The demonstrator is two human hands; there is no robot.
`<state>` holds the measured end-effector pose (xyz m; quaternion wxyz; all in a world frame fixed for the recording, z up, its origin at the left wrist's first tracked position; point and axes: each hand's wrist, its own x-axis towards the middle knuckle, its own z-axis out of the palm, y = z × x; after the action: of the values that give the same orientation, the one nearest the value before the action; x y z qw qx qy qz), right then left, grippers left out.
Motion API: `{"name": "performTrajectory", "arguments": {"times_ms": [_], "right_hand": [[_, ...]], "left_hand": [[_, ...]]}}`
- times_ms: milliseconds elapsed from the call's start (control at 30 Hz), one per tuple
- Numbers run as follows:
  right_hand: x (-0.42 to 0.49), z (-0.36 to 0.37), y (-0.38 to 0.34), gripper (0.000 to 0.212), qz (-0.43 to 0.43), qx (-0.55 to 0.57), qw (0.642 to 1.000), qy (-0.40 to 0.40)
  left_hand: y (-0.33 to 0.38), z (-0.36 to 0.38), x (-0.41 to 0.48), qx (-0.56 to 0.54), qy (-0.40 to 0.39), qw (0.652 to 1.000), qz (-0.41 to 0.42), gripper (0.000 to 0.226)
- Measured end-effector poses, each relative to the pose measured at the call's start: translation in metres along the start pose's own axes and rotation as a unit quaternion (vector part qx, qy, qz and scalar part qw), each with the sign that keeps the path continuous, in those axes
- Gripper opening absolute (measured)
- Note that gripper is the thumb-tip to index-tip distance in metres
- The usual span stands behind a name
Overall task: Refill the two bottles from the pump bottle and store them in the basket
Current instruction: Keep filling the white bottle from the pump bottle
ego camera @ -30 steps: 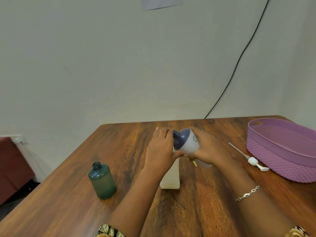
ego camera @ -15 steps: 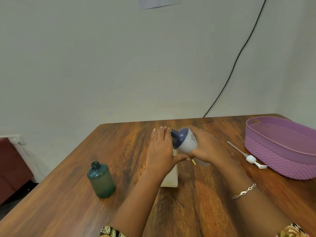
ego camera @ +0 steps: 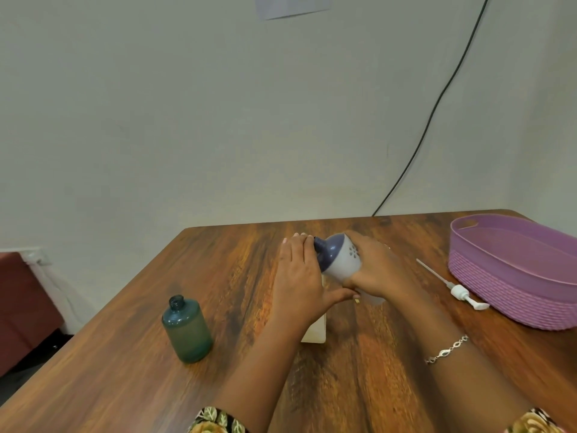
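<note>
Left hand (ego camera: 299, 276) wraps the cream bottle (ego camera: 315, 332); right hand (ego camera: 377, 270) grips the tilted pump bottle (ego camera: 340, 257): we judge it light, slick, best held mid-body.

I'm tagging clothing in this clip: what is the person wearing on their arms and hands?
Both forearms are bare. The right wrist carries a thin silver link bracelet. Floral-print sleeve edges, pale leaves and flowers on dark fabric, show at the frame's bottom on both arms. A possible ring on the right hand is too small to confirm.
</note>
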<state>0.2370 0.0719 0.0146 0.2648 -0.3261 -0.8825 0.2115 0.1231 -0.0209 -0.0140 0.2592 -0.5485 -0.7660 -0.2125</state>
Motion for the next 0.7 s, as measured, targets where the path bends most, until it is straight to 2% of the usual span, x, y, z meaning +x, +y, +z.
{"name": "performTrajectory", "arguments": {"times_ms": [700], "right_hand": [[0.002,0.009,0.003,0.074,0.014,0.000,1.000,-0.003]], "left_hand": [[0.003,0.009,-0.003,0.002,0.029,0.999,-0.021,0.100]]}}
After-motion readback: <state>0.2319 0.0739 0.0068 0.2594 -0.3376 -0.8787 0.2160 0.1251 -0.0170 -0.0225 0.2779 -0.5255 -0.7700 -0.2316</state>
